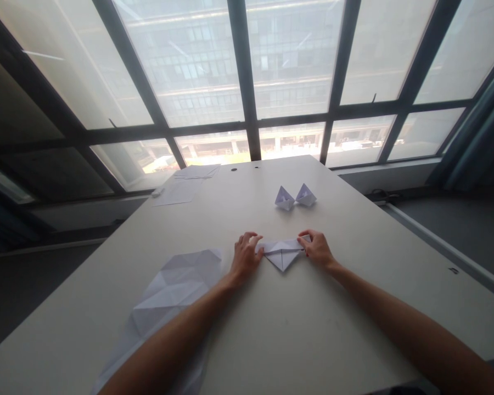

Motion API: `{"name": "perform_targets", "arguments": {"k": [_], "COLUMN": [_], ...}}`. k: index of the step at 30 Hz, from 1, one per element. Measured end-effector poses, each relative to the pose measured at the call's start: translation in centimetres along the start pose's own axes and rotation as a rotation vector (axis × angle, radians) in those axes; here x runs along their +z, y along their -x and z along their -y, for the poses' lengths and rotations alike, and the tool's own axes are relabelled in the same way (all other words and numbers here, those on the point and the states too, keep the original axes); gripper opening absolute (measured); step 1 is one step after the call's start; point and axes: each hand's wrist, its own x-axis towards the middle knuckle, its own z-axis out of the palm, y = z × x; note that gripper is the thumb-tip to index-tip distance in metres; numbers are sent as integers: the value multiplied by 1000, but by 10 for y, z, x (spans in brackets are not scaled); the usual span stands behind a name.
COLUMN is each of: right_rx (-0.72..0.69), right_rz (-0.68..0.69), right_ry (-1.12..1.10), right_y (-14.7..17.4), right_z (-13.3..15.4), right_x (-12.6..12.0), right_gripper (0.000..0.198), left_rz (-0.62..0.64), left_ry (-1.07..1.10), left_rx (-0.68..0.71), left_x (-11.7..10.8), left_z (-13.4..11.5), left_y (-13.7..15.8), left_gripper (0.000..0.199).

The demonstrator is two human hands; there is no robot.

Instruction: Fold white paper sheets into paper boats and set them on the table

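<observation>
In front of me on the table lies a folded white paper (282, 258), with a long flat strip along its far edge and a triangle pointing toward me. My left hand (245, 255) has the strip's left end between thumb and curled fingers. At the other end, my right hand (318, 249) pinches the strip's right corner between thumb and forefinger. Beyond the hands stand two folded paper boats (285, 198), (306, 195) side by side. A large creased paper sheet (177, 285) spreads out left of the folded paper, partly covered by my left forearm.
Several flat white sheets (177, 192) lie at the far left of the white table (354, 329). A small dark round thing (234, 169) sits near the far edge. A small dark mark or object (453, 270) is at the right edge. Large windows (288, 60) rise behind the table.
</observation>
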Motion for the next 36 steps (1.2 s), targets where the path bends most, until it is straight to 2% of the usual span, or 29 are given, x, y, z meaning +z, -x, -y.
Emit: {"name": "perform_targets", "arguments": {"k": [5,11,17,23,26,30,33,36], "right_rx": [-119,-123,-42,-196,-335,-541,-515,-444], "right_rz": [-27,-22,-17,-66,37,297,438,475], "right_ry": [150,279,559,750,785,800,760,743], "right_y": [0,5,6,9,18,32,36,35], "right_z": [-3,0,5,10,18,24,21,16], "right_x": [5,6,-2,-8,0,17,25,26], "right_gripper": [28,29,31,29,37,50,53,60], "left_rz": [249,459,504,507,508,495,495,502], "left_ry": [101,6,-70,-101,-117,-124,-115,-122], "left_rx": [269,291,294,305,322,324,324,314], "left_x": [3,3,1,5,5,5,5,5], "left_z": [-18,-26,-26,-26,-26,-26,-26,-26], "left_y": [6,13,11,10,11,11,11,11], "left_gripper": [46,62,67,68,68,68,69,69]}}
